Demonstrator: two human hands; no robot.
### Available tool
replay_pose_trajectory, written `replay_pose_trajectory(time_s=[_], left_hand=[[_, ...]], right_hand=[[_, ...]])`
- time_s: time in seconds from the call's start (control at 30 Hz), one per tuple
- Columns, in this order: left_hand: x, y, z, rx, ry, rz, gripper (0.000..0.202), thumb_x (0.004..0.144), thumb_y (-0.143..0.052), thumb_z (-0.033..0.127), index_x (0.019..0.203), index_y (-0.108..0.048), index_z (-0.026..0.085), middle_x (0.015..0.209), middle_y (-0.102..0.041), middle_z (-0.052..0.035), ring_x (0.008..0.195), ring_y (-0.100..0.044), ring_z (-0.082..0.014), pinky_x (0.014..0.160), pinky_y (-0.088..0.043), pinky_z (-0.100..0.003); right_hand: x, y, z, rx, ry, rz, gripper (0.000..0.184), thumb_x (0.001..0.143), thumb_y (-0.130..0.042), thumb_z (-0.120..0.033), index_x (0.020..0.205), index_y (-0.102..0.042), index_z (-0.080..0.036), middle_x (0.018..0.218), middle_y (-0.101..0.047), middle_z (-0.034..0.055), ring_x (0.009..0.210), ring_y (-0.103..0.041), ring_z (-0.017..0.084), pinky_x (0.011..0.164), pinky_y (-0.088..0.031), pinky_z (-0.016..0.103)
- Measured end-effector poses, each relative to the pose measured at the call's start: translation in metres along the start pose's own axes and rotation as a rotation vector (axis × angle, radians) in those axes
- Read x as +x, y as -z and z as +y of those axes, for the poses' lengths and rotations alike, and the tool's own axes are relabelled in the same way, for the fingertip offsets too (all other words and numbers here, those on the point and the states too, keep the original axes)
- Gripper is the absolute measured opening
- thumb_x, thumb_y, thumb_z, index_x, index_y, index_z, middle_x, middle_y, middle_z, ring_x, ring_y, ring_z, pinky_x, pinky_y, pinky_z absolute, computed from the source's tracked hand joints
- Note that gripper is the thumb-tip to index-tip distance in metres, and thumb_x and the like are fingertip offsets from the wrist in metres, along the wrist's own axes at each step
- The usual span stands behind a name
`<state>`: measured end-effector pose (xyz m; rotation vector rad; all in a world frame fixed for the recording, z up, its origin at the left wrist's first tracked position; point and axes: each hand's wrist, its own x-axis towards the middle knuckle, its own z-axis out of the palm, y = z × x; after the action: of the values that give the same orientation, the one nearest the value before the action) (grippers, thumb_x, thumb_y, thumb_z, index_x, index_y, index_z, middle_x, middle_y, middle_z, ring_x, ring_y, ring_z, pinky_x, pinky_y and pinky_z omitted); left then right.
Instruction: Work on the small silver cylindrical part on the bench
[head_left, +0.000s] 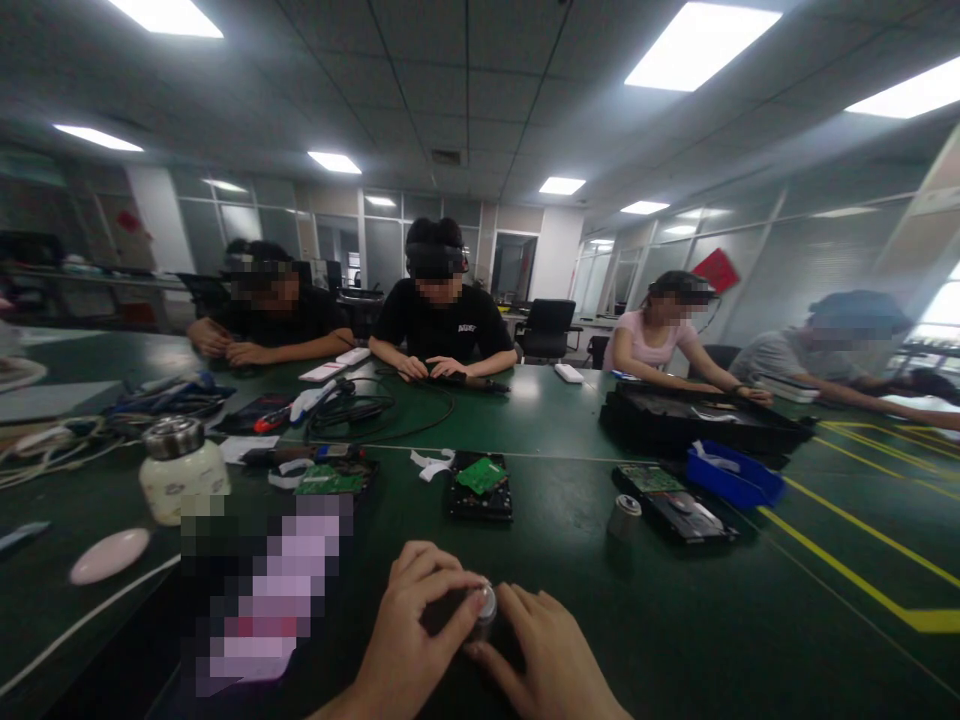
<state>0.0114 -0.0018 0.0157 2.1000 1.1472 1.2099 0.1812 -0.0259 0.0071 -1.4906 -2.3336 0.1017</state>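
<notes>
Low in the middle of the head view, a small cylindrical container with a silvery top (487, 604) is between my two hands. My left hand (416, 615) pinches its top with thumb and fingertips. My right hand (547, 645) curls round its right side, thumb low in front. Much of the container's body is hidden by fingers. A similar small metal cylinder (625, 517) stands upright ahead to the right. Straight ahead of my hands lies a hard drive (495, 503) with a green circuit board (481, 476) tilted on top.
More opened drives lie at left (337, 482) and right (686, 505), beside a blue tray (731, 475). A cream bottle (185, 475), a pink oval object (110, 556) and cables are at left. Several people sit across the green table (555, 420); a black tray (697, 415) is at right.
</notes>
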Motion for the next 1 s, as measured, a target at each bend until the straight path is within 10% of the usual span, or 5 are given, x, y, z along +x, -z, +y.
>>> replay_pose_trajectory(time_s=[0.2,0.33,0.53,0.63,1.0], left_hand=[[-0.003,0.001,-0.001,-0.028,-0.019,-0.059,0.019,0.084,-0.059,0.028,0.1,-0.07,0.027,0.098,-0.066,-0.0061,0.1,-0.053,-0.0249,0.089,-0.045,-0.04],[-0.006,0.001,-0.005,-0.101,-0.021,-0.104,0.057,0.075,-0.068,0.027,0.13,-0.05,0.027,0.112,-0.061,-0.008,0.105,-0.053,-0.0263,0.094,-0.044,-0.044],[-0.007,-0.002,-0.006,-0.133,0.055,-0.13,0.077,0.054,-0.085,0.039,0.123,-0.055,0.025,0.111,-0.058,-0.0086,0.105,-0.053,-0.029,0.094,-0.043,-0.045],[-0.006,-0.005,-0.006,-0.128,0.076,-0.127,0.083,0.041,-0.091,0.034,0.117,-0.06,0.024,0.108,-0.058,-0.0077,0.103,-0.054,-0.029,0.092,-0.045,-0.044],[-0.004,-0.008,-0.004,-0.104,0.129,-0.116,0.065,0.058,-0.08,0.015,0.118,-0.057,0.027,0.099,-0.067,-0.0022,0.1,-0.058,-0.0255,0.093,-0.042,-0.044]], right_hand=[[-0.001,0.002,0.002,0.044,0.03,0.038,0.023,0.082,-0.062,-0.029,0.102,-0.055,-0.019,0.095,-0.067,0.0067,0.078,-0.063,0.023,0.068,-0.045,0.033],[-0.006,0.004,0.005,0.137,0.13,0.201,0.037,0.08,-0.053,-0.024,0.116,-0.046,-0.019,0.081,-0.065,0.0017,0.065,-0.061,0.018,0.07,-0.047,0.033],[-0.008,0.004,0.005,0.163,0.203,0.308,0.04,0.091,-0.043,-0.024,0.13,-0.042,-0.024,0.09,-0.069,0.0032,0.076,-0.066,0.018,0.083,-0.047,0.034],[-0.002,0.003,0.006,0.214,0.159,0.311,0.033,0.093,-0.042,-0.027,0.125,-0.053,-0.027,0.1,-0.069,0.005,0.084,-0.065,0.019,0.078,-0.048,0.032],[0.011,0.004,0.001,0.606,-0.11,0.406,0.033,0.089,-0.052,-0.047,0.079,-0.069,-0.021,0.064,-0.055,-0.0003,0.056,-0.053,0.015,0.052,-0.044,0.024]])
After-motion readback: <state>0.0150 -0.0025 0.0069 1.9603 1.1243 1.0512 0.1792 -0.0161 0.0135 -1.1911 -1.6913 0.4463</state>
